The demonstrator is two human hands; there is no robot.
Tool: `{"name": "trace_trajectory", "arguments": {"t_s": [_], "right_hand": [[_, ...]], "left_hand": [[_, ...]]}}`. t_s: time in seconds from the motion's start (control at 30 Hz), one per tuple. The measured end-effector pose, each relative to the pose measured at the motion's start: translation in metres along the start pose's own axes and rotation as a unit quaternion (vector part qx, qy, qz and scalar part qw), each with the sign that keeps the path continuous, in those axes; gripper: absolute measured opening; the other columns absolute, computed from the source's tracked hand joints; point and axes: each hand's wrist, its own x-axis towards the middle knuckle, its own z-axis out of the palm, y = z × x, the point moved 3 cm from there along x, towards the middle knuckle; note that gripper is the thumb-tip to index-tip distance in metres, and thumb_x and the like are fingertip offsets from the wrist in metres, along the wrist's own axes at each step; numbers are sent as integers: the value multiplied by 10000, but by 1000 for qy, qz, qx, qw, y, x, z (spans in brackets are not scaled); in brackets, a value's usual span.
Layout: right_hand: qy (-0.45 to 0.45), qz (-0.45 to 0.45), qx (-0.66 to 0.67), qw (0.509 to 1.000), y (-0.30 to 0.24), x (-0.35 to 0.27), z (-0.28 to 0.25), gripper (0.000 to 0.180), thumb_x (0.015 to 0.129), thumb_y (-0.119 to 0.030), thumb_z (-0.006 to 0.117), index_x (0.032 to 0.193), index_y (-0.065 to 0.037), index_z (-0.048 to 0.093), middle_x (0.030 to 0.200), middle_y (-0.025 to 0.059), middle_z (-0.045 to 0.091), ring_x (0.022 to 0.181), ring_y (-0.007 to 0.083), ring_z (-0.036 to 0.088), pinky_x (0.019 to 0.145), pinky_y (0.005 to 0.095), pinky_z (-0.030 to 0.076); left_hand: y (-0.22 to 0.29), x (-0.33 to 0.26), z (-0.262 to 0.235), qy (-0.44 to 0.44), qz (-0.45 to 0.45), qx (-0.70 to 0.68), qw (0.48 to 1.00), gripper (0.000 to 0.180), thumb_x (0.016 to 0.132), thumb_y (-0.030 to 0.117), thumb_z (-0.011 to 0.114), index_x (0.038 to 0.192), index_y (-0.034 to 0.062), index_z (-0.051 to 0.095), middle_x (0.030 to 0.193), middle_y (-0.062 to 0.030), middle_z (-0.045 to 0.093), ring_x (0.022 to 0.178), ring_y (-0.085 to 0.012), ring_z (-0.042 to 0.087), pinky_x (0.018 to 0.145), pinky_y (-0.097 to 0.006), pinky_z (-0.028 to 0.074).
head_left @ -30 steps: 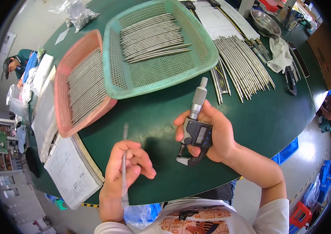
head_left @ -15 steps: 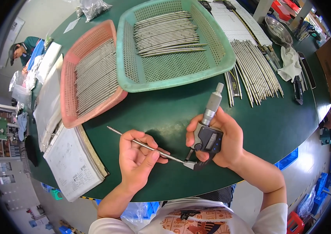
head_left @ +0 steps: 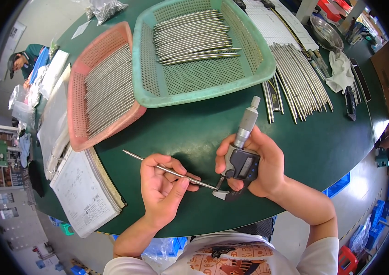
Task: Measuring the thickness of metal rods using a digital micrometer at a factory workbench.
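Between the thumb and fingers of my left hand lies a thin metal rod, slanting down to the right. My right hand grips a digital micrometer with a black body, small display and silver thimble pointing up. The rod's right end sits at the micrometer's jaws, by the pale frame tip; whether both faces touch it is too small to tell. Beyond my hands, a green perforated basket and a pink perforated basket each hold a layer of similar rods.
To the right, more metal rods lie side by side on the green table. An open binder of drawings rests at the left edge. A white cloth and a metal bowl are at the far right. Another person is at the far left.
The micrometer has shifted and turned slightly, its jaws now a little further left around the rod's end. My left hand keeps its hold on the rod. The whole view has shifted slightly.
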Motion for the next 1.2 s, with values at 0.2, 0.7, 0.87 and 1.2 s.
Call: {"name": "trace_trajectory", "arguments": {"t_s": [0.2,0.7,0.87,1.2], "right_hand": [[-2,-5,-12,1000,-2,0,0,580,821,-520,263,852,1,516,698,138,563,399,144,446,399,230,365],[8,-12,-91,996,1,0,1,611,825,-554,229,870,-14,513,710,139,553,406,155,449,378,236,369],[25,16,-17,999,-2,0,1,599,864,-484,159,894,7,500,696,123,557,396,145,443,393,230,370],[7,18,-16,1000,-1,2,-1,590,833,-514,223,867,3,506,700,147,548,392,164,448,369,239,372]], "left_hand": [[-1,1,1,13,5,10,1000,407,754,-43,525,1068,56,285,892,-86,421,765,-216,571,617,-269,527],[-5,1,6,34,0,15,999,381,760,-43,527,1092,29,354,866,-63,433,702,-139,538,576,-244,506],[-4,1,5,18,1,-11,1000,397,762,-44,519,1111,26,341,900,-71,423,748,-174,559,600,-265,518],[0,0,6,-27,8,-11,1000,413,767,-59,494,1132,3,312,962,-102,396,827,-230,573,634,-293,525]]}}
